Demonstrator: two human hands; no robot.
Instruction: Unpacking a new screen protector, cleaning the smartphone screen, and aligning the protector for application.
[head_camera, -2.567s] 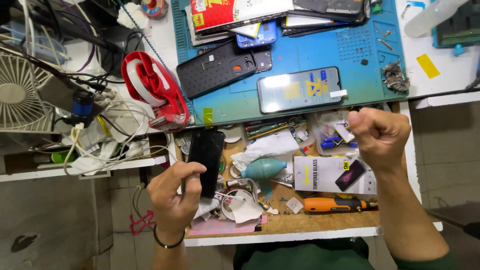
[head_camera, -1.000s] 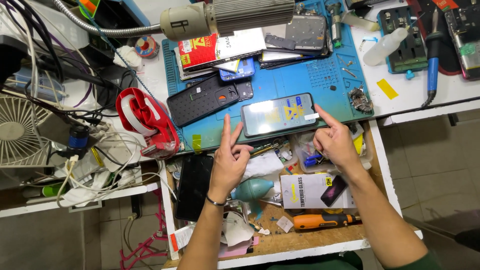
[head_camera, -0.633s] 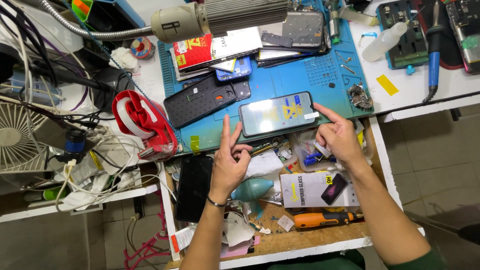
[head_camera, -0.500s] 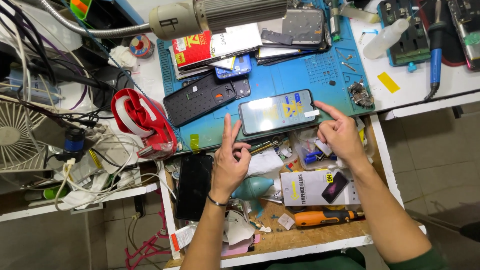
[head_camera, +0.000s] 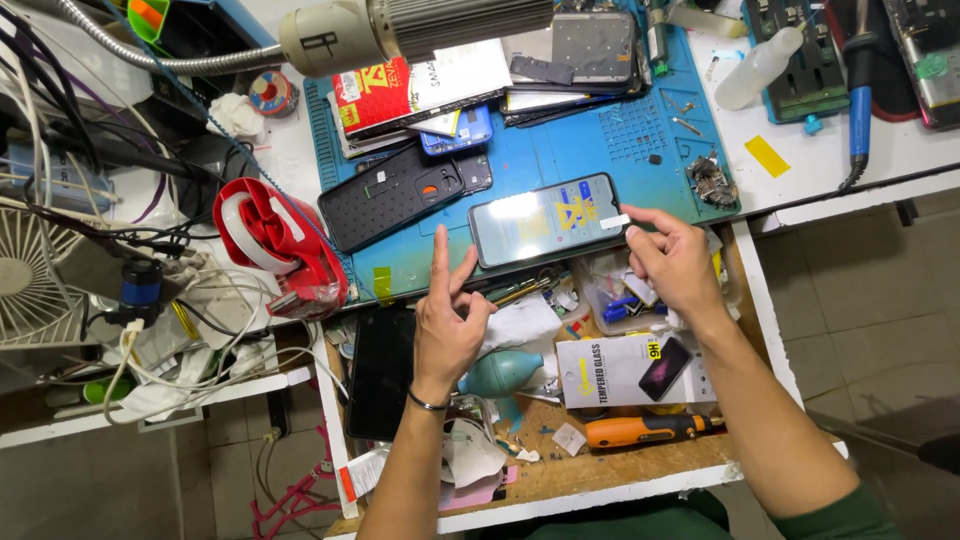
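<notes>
Mat (head_camera: 560, 160): blue, under the phone and beyond both hands' fingertips.
Phone (head_camera: 546, 220): lies flat on the mat, screen up and lit, long axis left to right, slightly tilted; right end by the right fingertips.
Left hand (head_camera: 448, 320): fingers spread wide, holding nothing, tips near the phone's left lower edge.
Right hand (head_camera: 675, 258): thumb and forefinger pinch the white tab (head_camera: 613, 221) at the phone's right end.
Change: almost none since half a second ago; hands and phone stay in place.

place: phone repair workshop | evidence: blue repair mat (head_camera: 560, 160), soldering iron (head_camera: 858, 90), dismantled phones (head_camera: 590, 45)
</notes>
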